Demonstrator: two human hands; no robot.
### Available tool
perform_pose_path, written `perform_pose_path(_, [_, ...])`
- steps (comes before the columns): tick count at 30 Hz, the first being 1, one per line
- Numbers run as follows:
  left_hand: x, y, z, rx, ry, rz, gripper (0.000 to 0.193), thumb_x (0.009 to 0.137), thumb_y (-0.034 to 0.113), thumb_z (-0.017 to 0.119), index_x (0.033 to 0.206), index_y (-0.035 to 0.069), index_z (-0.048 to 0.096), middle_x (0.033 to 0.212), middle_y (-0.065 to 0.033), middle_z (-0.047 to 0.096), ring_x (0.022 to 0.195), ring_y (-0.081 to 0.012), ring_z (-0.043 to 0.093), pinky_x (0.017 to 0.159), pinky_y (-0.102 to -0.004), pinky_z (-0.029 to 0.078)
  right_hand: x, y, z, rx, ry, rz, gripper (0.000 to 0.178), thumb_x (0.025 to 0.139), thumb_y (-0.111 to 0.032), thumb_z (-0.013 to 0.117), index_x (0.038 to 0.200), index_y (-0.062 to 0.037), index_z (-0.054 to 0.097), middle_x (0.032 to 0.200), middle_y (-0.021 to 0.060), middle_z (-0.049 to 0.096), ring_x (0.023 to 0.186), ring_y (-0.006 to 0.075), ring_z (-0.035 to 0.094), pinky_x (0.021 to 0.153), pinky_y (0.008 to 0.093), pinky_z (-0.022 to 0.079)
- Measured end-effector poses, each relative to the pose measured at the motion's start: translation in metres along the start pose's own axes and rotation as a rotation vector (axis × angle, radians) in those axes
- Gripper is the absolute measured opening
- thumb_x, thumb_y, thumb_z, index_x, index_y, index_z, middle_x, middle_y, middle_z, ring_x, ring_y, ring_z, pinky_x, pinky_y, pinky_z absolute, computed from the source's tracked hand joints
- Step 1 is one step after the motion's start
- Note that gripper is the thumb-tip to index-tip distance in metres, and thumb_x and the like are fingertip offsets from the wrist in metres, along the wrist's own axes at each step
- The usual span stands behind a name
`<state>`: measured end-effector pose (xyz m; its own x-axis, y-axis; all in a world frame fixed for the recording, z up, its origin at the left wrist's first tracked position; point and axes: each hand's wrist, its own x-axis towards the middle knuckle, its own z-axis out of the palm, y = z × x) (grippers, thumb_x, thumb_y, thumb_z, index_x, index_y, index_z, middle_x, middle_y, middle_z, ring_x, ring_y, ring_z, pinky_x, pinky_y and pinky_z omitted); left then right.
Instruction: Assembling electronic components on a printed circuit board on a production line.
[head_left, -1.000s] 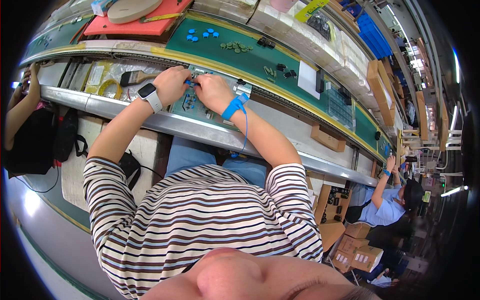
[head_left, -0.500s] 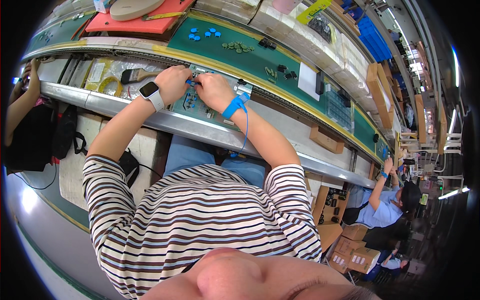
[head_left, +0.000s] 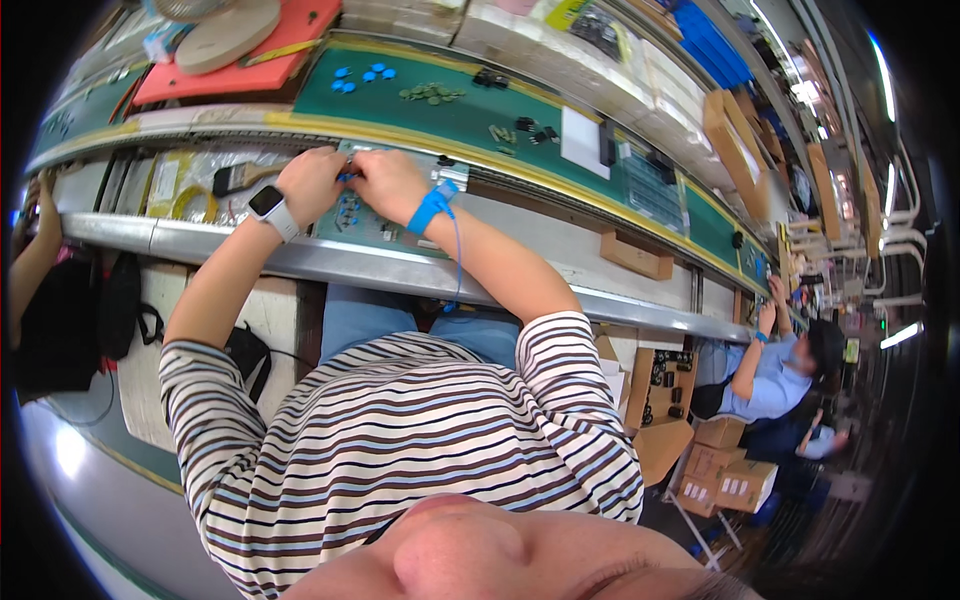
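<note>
My left hand (head_left: 312, 184) and my right hand (head_left: 392, 186) meet over a green circuit board (head_left: 378, 230). Fingertips of both hands pinch around a small blue component (head_left: 347, 177) just above the board; its exact shape is partly covered by the fingers. More small blue and metallic parts stand on the board below my hands. A white smartwatch (head_left: 267, 203) is on my left wrist, and a blue wrist strap (head_left: 432, 207) with a cord circles my right. Beside my left hand lies a flat brush (head_left: 236, 179) with dark bristles.
A metal rail (head_left: 215, 238) runs along the near edge. Beyond the board, the green conveyor (head_left: 475, 115) carries blue discs (head_left: 345, 80), green discs (head_left: 432, 93), black parts (head_left: 537, 131) and a white sheet (head_left: 586, 143). Yellow tape (head_left: 186, 203) lies left. Another person (head_left: 775, 375) works at far right.
The whole view has shifted, so the bench and my hands sit further left in the picture. My hands stay together over the board, fingers still pinched around the small blue component.
</note>
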<state>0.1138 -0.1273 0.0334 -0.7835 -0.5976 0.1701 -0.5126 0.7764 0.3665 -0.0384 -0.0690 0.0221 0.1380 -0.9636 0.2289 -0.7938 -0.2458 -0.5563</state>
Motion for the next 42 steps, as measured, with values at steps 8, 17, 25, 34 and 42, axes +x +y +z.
perform_pose_path(8, [-0.003,0.005,-0.004,-0.008,-0.031,-0.004,0.018,0.069,0.012,0.066,0.082,0.001,0.062,0.081,-0.0168,0.059,0.081,-0.0329,0.057,0.074,-0.04,0.046,-0.002,0.072,-0.069,-0.355,0.24,0.028,0.013,0.072,-0.016,0.058,0.072,-0.004,0.064,0.074,0.0163,0.061,0.075,0.0333,0.059,0.067,0.0433,0.048])
perform_pose_path(17, [0.011,0.035,0.003,0.132,-0.037,0.086,0.013,0.07,0.013,0.066,0.078,0.002,0.063,0.081,-0.0131,0.059,0.081,-0.0296,0.058,0.071,-0.0378,0.048,-0.031,0.149,-0.081,-0.653,0.316,0.135,0.01,0.072,-0.01,0.054,0.072,-0.0063,0.063,0.078,0.0114,0.059,0.078,0.0299,0.058,0.066,0.0394,0.05])
perform_pose_path(25, [0.012,0.039,0.002,0.169,-0.026,0.118,0.013,0.071,0.013,0.064,0.08,0.003,0.063,0.08,-0.0132,0.058,0.082,-0.0311,0.057,0.072,-0.0387,0.047,-0.032,0.148,-0.082,-0.682,0.399,0.111,0.01,0.072,-0.01,0.053,0.071,-0.0044,0.062,0.076,0.0133,0.056,0.077,0.0291,0.058,0.063,0.0387,0.05])
perform_pose_path(34, [0.046,0.035,-0.034,0.047,0.02,-0.02,0.027,0.075,0.032,0.062,0.076,0.006,0.063,0.072,-0.0145,0.062,0.07,-0.0325,0.061,0.061,-0.0405,0.047,-0.02,0.134,-0.092,-0.591,0.326,0.149,0.01,0.072,-0.012,0.054,0.076,-0.0105,0.062,0.078,0.0107,0.062,0.077,0.0297,0.059,0.063,0.0438,0.047])
perform_pose_path(42, [0.071,-0.016,0.014,-0.134,0.347,-0.202,0.025,0.081,0.031,0.059,0.084,0.007,0.065,0.067,-0.0127,0.061,0.063,-0.0289,0.06,0.057,-0.0379,0.046,-0.029,0.042,-0.075,0.13,0.346,-0.055,0.008,0.077,-0.007,0.059,0.085,-0.0062,0.061,0.077,0.0104,0.058,0.074,0.0291,0.057,0.062,0.0387,0.045])
